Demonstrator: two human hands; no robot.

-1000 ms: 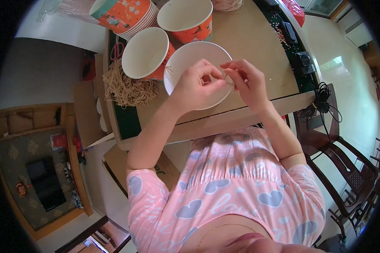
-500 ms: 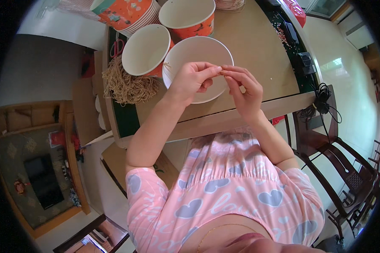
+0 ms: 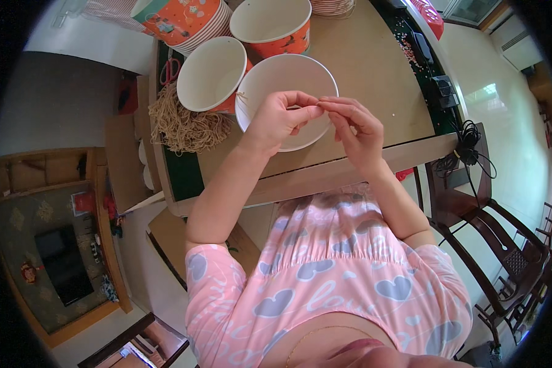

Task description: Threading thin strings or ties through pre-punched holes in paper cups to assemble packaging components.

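Above a white round paper bucket [image 3: 270, 70] near the table's front edge, my two hands meet fingertip to fingertip. My left hand [image 3: 277, 122] is closed in a pinch, its thumb and forefinger pointing right. Facing it, my right hand [image 3: 360, 129] pinches with thumb and forefinger, the other fingers loosely bent. Whatever sits between the fingertips is too small to make out. A few thin tan strands [image 3: 242, 97] hang at the bucket's left rim. To the left lies a loose heap of tan twine [image 3: 187, 126]. My hands cover part of the bucket's inside.
Two orange-patterned paper buckets, one left [image 3: 211, 67] and one behind [image 3: 270, 24], stand close by. A stack of such buckets [image 3: 190, 24] is at the far left, near red-handled scissors [image 3: 170, 70]. Black adapters [image 3: 443, 92] and coiled cable [image 3: 467, 144] lie along the right edge.
My hands stay together above the bucket. The left thumb has shifted slightly lower and the right fingers have moved a little. The buckets and twine have not moved.
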